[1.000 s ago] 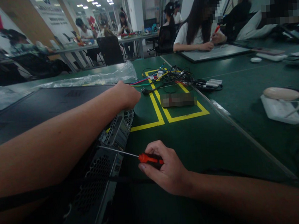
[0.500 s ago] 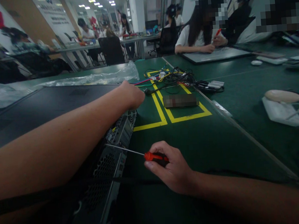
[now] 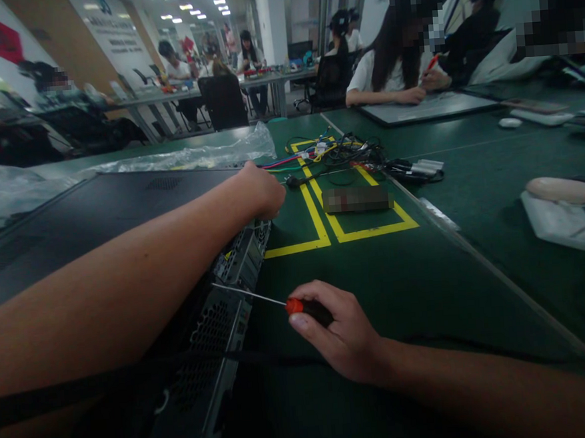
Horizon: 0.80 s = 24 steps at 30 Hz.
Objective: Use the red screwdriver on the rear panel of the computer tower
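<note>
My right hand (image 3: pixel 343 325) is wrapped round the red and black handle of a screwdriver (image 3: pixel 294 305). Its thin shaft points left, and its tip is at the rear panel of a dark computer case (image 3: pixel 130 190). The case lies on its side on the green table, its perforated metal back facing right. My left forearm reaches across the case, and my left hand (image 3: pixel 266 193) is bent over the far corner, above a round fan grille (image 3: pixel 262 231). The fingers of that hand are hidden, so what they hold or touch does not show.
Beyond the case lies a tangle of cables (image 3: pixel 352 149), near yellow tape (image 3: pixel 317 224) and a blurred-out box (image 3: pixel 357 199). Clear plastic wrap (image 3: pixel 207 148) lies behind the case. A computer mouse (image 3: pixel 563 189) is at right. A person (image 3: pixel 387 79) sits across the table.
The screwdriver handle has turned in my right hand: more black and less red shows. The whole view has shifted slightly. My left hand stays at the far corner of the case.
</note>
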Available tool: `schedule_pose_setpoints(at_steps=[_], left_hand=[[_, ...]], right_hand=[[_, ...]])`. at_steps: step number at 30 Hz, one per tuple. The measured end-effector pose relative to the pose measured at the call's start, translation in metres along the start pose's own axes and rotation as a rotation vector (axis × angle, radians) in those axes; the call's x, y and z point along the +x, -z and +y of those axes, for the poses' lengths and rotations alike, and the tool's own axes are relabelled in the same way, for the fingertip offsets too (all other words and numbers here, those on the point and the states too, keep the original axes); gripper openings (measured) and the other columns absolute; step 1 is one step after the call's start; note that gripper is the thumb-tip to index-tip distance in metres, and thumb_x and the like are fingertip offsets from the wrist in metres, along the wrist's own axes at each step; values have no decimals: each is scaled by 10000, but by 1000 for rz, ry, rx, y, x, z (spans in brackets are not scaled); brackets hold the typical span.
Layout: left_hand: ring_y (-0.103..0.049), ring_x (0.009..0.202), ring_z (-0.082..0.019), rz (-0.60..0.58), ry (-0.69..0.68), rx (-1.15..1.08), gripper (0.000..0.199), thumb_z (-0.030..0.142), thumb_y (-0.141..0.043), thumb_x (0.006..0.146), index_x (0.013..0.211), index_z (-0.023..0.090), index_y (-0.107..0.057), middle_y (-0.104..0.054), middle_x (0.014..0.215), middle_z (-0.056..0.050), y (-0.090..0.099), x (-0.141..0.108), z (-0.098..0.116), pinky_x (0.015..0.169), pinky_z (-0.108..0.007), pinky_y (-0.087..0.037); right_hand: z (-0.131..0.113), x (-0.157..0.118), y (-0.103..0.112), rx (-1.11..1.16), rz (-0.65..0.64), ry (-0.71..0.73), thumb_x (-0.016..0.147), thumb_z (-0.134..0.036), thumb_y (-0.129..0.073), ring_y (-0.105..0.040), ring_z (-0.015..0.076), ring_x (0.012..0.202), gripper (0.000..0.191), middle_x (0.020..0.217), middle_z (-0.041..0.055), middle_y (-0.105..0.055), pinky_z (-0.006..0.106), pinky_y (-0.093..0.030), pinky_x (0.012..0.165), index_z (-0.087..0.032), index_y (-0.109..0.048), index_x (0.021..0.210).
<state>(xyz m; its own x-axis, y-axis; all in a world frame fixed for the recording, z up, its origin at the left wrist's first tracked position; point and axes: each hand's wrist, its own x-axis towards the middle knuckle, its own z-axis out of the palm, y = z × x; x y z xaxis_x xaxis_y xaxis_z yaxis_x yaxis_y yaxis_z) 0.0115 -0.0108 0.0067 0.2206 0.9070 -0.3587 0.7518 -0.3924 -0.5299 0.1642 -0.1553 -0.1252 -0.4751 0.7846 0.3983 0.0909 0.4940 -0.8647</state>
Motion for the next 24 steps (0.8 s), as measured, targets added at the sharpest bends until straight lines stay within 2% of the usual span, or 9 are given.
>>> schedule_pose_setpoints(at_steps=[4,8,13,24], left_hand=[[-606,1174,-353,25,12,4,479,363,-518,867,1253,153,-708,-698,1274,-195,-4,4,-2,1006,-499,-404],[-609,1166,-357,28,-1,31,494,385,-485,882,1257,150,-706,-701,1267,-203,-6,6,-2,997,-517,-416],[-635,1136,-356,18,0,94,494,388,-461,888,1228,134,-712,-716,1237,-207,-7,9,-2,973,-521,-443],[-619,1162,-347,1,40,22,451,379,-570,841,1216,187,-729,-715,1238,-165,-7,11,-1,992,-513,-430]], right_hand=[[1,-2,-1,17,12,4,867,-228,-700,-593,141,689,206,826,-6,-627,265,-460,625,-205,-564,1019],[2,-1,0,27,19,27,874,-183,-686,-558,123,647,151,795,-18,-601,252,-436,597,-198,-568,966],[3,0,1,42,38,56,877,-187,-708,-565,126,687,139,835,-3,-621,254,-444,632,-182,-603,967],[4,1,4,5,27,95,950,-262,-658,-594,148,756,127,869,30,-649,274,-457,704,-147,-670,1003]])
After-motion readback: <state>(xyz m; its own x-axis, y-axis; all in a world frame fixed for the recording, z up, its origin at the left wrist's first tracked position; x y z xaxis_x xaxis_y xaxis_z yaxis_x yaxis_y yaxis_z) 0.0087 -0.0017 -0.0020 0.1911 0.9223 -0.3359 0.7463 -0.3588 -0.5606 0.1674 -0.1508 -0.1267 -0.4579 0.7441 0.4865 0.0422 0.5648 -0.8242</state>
